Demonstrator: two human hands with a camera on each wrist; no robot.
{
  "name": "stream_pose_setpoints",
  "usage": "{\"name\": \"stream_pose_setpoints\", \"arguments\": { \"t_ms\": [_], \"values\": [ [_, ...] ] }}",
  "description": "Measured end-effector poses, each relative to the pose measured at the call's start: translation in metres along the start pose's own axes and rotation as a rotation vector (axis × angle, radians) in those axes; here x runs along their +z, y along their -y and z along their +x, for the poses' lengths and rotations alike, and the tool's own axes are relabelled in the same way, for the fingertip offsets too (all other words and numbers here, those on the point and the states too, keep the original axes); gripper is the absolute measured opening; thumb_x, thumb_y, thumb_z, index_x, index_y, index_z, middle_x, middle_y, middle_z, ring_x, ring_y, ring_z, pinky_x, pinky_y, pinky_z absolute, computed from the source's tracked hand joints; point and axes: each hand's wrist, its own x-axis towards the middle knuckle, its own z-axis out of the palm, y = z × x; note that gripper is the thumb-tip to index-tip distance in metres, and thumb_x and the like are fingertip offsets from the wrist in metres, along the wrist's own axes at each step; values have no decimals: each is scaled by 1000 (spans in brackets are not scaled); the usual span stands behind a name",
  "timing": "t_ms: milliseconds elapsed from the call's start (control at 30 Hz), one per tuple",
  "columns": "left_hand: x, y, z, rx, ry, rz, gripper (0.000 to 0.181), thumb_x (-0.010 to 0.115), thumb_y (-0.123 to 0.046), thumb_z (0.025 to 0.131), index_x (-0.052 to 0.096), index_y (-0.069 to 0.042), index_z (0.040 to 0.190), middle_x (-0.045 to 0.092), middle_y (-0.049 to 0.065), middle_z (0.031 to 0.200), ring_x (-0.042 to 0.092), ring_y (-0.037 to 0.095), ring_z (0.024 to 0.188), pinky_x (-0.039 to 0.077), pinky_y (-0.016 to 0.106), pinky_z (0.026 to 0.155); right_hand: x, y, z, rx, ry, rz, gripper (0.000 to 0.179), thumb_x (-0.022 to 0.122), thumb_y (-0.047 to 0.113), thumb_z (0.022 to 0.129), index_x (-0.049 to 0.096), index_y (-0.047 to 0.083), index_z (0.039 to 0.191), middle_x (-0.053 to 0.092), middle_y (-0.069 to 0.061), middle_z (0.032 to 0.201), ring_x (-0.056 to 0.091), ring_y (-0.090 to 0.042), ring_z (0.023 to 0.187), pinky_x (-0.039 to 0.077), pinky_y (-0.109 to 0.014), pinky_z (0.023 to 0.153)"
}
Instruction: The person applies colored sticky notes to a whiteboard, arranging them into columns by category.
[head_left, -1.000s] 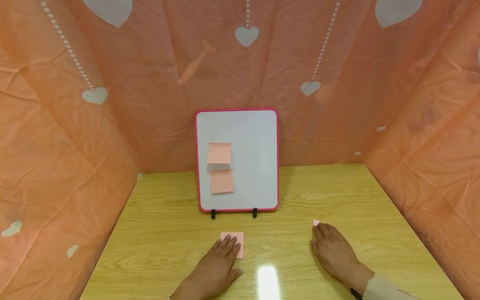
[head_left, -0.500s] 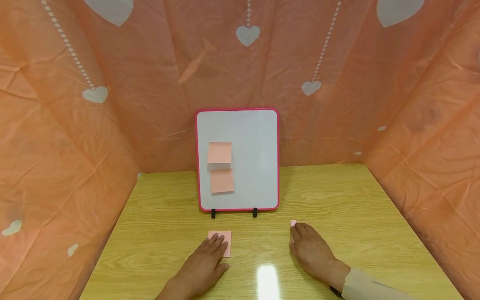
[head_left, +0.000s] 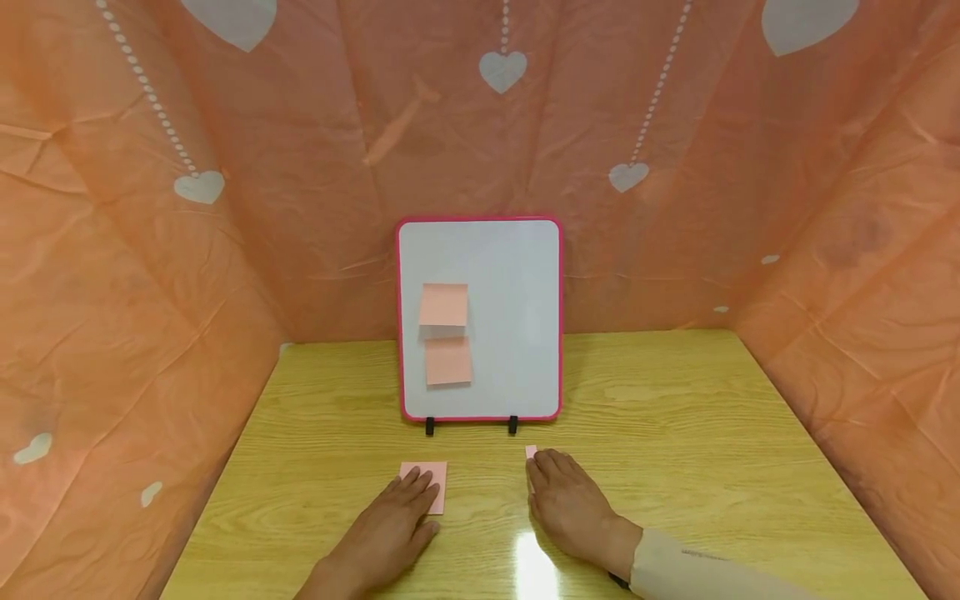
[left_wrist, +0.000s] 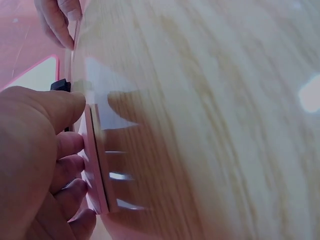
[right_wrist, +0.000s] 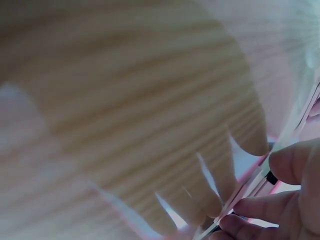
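Observation:
My left hand (head_left: 386, 533) rests its fingers, held fairly straight, on a square pink sticky-note pad (head_left: 440, 475) lying on the table. In the left wrist view the pad (left_wrist: 96, 165) shows edge-on beneath the fingertips, with the thumb beside its near corner. To the right, my right hand (head_left: 573, 508) lies palm down over another pink piece (head_left: 531, 451), of which only a narrow strip shows past the fingers. Its fingers are together, and the hand hides the rest. Two pink sticky notes, an upper one (head_left: 444, 305) and a lower one (head_left: 448, 361), stick to the whiteboard (head_left: 517, 317).
The pink-framed whiteboard stands upright at the back on black feet (head_left: 513, 425). Around the wood-grain table (head_left: 660, 400) hangs an orange cloth (head_left: 637, 250) printed with white hearts. A bright light reflection lies on the tabletop between the hands.
My right hand has slid a long way left across the table, its pink strip moving along with it. My left hand and its pad have shifted somewhat left as well.

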Motion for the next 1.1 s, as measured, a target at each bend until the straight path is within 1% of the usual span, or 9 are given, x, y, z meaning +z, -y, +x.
{"name": "stream_pose_setpoints", "arguments": {
  "t_ms": [167, 300, 433, 533, 633, 767, 900, 967, 1100],
  "values": [
    [-1, -1, 0, 5, -17, 0, 53, 62, -33, 106, 59, 0, 148, 51, 16, 160, 42, 36, 153, 34, 54, 127, 1, 10, 9, -28, -3, -36, 51, 56, 29, 108, 57, -7, 146, 57, -21, 149, 54, -36, 141, 48, -51, 117],
    [0, -1, 0, 3, -24, 4, 53, 62, -33, 106, 60, 0, 147, 52, 17, 159, 43, 36, 153, 34, 54, 126, 2, 14, 13, -27, 7, -53, 52, 55, 30, 109, 56, -5, 147, 57, -19, 148, 54, -35, 140, 48, -50, 118],
    [0, -2, 0, -5, -25, 10, 54, 63, -33, 105, 60, 0, 147, 53, 17, 159, 43, 36, 152, 35, 54, 126, 4, 16, 15, -17, -2, -34, 52, 55, 31, 108, 56, -5, 147, 58, -19, 147, 54, -34, 139, 48, -49, 117],
    [0, -3, 0, -5, -40, 19, 54, 63, -33, 105, 60, 0, 147, 54, 16, 157, 45, 36, 151, 37, 54, 125, 4, 17, 15, -10, 3, -19, 52, 54, 30, 109, 56, -4, 148, 57, -19, 148, 54, -34, 139, 48, -50, 117],
    [1, -3, 0, 7, -77, 43, 53, 65, -32, 104, 61, 0, 145, 57, 16, 154, 49, 35, 148, 40, 53, 123, 4, 17, 15, -8, -10, -10, 51, 55, 30, 108, 56, -3, 147, 58, -18, 147, 56, -33, 136, 50, -50, 115],
    [3, -2, 2, 48, -153, 81, 48, 70, -30, 101, 65, -1, 139, 61, 16, 146, 55, 34, 141, 46, 51, 118, 4, 17, 15, -9, -19, -7, 51, 56, 31, 108, 57, -2, 147, 60, -16, 145, 57, -32, 132, 51, -50, 113],
    [2, -2, 4, 76, -205, 112, 43, 72, -29, 99, 67, -3, 133, 64, 12, 138, 59, 32, 134, 49, 49, 115, 3, 16, 13, -16, -4, -9, 51, 54, 30, 109, 55, -3, 148, 58, -16, 148, 56, -32, 135, 51, -50, 113],
    [2, -3, 5, 72, -208, 116, 42, 73, -29, 98, 68, -4, 132, 64, 12, 137, 59, 31, 134, 48, 50, 116, 3, 14, 11, -26, -28, -16, 51, 55, 29, 108, 57, -3, 147, 59, -17, 147, 57, -32, 133, 52, -48, 111],
    [1, -10, 11, 66, -187, 102, 43, 72, -28, 99, 68, -3, 133, 64, 13, 142, 57, 31, 137, 44, 52, 119, 4, 5, 8, -36, -116, -14, 47, 62, 27, 105, 63, -4, 141, 63, -16, 141, 61, -31, 127, 56, -46, 106]
  ]
}}
